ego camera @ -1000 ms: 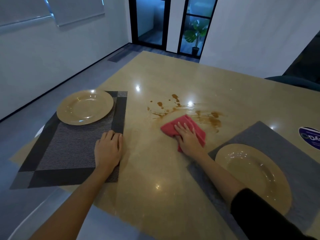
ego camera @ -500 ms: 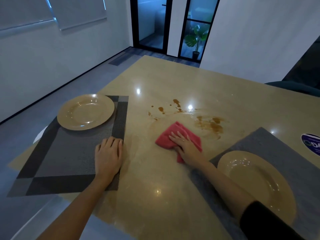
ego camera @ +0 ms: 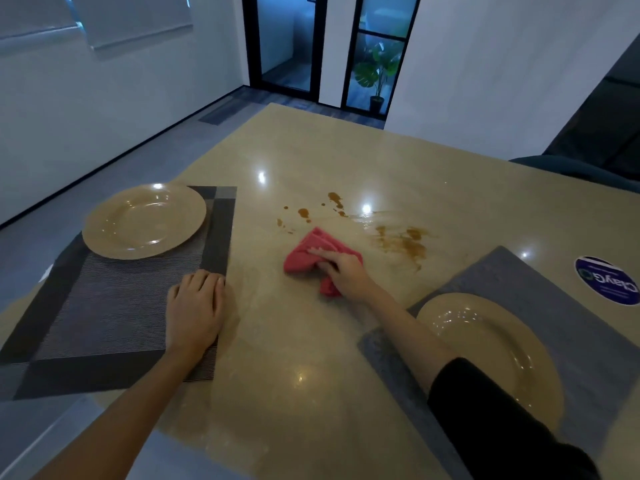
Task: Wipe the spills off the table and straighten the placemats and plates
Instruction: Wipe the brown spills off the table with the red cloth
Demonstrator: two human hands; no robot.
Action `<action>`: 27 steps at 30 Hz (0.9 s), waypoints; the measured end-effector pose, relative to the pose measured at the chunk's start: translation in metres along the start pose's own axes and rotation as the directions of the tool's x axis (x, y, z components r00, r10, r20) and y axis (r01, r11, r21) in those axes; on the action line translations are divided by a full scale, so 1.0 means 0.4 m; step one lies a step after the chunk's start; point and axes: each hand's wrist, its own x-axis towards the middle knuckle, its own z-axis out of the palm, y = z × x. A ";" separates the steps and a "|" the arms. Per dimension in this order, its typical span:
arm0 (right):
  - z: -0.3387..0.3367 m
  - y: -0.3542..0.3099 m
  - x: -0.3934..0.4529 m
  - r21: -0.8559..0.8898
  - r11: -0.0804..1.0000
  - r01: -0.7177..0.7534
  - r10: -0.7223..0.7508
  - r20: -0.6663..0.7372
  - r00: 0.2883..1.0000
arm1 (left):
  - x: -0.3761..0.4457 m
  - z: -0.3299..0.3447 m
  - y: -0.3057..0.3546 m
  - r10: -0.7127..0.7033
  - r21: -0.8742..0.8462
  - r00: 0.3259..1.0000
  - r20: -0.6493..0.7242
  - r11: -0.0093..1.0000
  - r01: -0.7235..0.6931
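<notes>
Right hand point(ego camera: 346, 277) presses the crumpled pink-red cloth point(ego camera: 313, 252) on the glossy beige bench point(ego camera: 298, 341), now further left than a second ago.

Then the cloth lay flatter, close to the brown smeared spill point(ego camera: 403, 242); now it is bunched under the fingers, just below the small brown droplets point(ego camera: 304, 213), and the streaks that ran left of the smear are gone. The left hand point(ego camera: 195, 311) stays flat, fingers released, on the right edge of the dark woven placemat point(ego camera: 114, 306) carrying a tan round plate point(ego camera: 143, 220). A second tan plate point(ego camera: 498, 351) sits on the plain grey placemat point(ego camera: 568, 323), skewed, beside a round blue sticker point(ego camera: 607, 280).
</notes>
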 end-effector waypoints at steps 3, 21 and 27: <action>-0.125 0.005 -0.040 0.182 0.978 -0.100 0.124 -0.129 0.984 | -0.001 0.000 -0.002 0.013 -0.038 1.000 0.007 0.999 -0.012; -0.183 0.215 -0.115 -0.489 0.758 -0.433 0.476 -0.040 0.878 | -0.004 -0.008 0.004 0.023 -0.050 1.000 -0.009 0.998 -0.023; -0.229 0.266 -0.049 -0.479 0.721 -0.500 0.545 -0.053 0.837 | -0.005 -0.012 0.009 0.041 -0.034 0.999 -0.019 0.999 -0.042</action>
